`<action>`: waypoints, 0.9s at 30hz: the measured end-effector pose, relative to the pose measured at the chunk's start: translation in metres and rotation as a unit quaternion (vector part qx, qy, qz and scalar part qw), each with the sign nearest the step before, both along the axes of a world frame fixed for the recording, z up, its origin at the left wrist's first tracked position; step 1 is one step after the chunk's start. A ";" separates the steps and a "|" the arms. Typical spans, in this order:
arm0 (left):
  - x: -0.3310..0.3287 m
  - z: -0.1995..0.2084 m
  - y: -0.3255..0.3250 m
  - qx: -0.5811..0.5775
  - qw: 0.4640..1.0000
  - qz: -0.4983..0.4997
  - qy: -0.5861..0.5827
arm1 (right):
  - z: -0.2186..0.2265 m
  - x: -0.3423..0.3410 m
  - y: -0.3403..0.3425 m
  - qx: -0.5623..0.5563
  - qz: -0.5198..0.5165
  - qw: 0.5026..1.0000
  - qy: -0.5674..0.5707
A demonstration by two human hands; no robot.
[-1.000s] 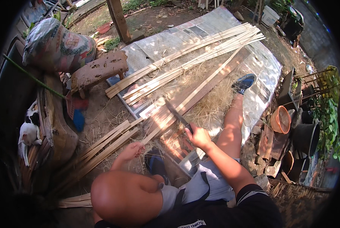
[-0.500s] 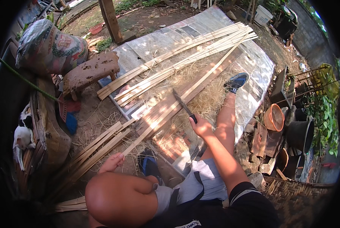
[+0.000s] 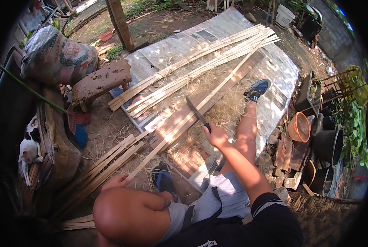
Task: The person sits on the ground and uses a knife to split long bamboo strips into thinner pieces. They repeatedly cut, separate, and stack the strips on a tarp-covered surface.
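My right hand [image 3: 217,136] is closed around the dark handle of a knife [image 3: 198,112]. Its long blade lies across a thin, pale strip that looks like split bamboo [image 3: 153,154]. A brown wooden plank [image 3: 165,128] lies under the strip. At lower left, beside my bent knee, my left hand [image 3: 116,181] grips the near end of the strip, its fingers partly hidden. Curly shavings [image 3: 225,111] are heaped beside the plank. Bundles of similar strips [image 3: 192,76] rest beyond it on a sheet, and several more strips [image 3: 114,154] lie on the ground at left.
A pitted brown wooden stool [image 3: 101,80] and a full sack [image 3: 58,53] stand at left, near a lying black-and-white cat [image 3: 29,146]. The pale sheet [image 3: 280,78] spreads under the work. At right are an orange bucket [image 3: 299,127] and black pots [image 3: 328,146].
My left hand has moved down and left with the strip's end, toward my knee. The knife hand has shifted slightly left, its blade still across the strip.
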State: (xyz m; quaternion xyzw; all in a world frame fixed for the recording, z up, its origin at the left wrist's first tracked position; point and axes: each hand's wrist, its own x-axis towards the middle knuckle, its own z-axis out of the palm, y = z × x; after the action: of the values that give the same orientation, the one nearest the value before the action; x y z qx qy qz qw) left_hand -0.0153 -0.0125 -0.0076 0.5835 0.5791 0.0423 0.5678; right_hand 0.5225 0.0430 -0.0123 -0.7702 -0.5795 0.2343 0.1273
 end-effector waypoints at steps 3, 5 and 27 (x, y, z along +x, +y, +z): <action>0.074 0.001 0.009 0.259 0.954 -0.051 0.145 | 0.021 -0.064 -0.054 0.027 0.235 0.971 -0.022; 0.104 0.019 0.001 0.365 0.897 -0.045 0.245 | 0.027 -0.051 -0.053 0.029 0.299 0.952 -0.055; -0.013 0.008 -0.023 -0.239 0.966 0.080 -0.063 | 0.017 -0.043 -0.036 -0.011 0.254 0.966 -0.054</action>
State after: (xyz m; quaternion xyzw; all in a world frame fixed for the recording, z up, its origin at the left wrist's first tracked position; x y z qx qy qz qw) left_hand -0.0283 -0.0357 0.0004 0.3787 0.5798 -0.0156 0.7213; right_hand 0.4795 0.0073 0.0047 -0.6102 -0.7596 0.2239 0.0234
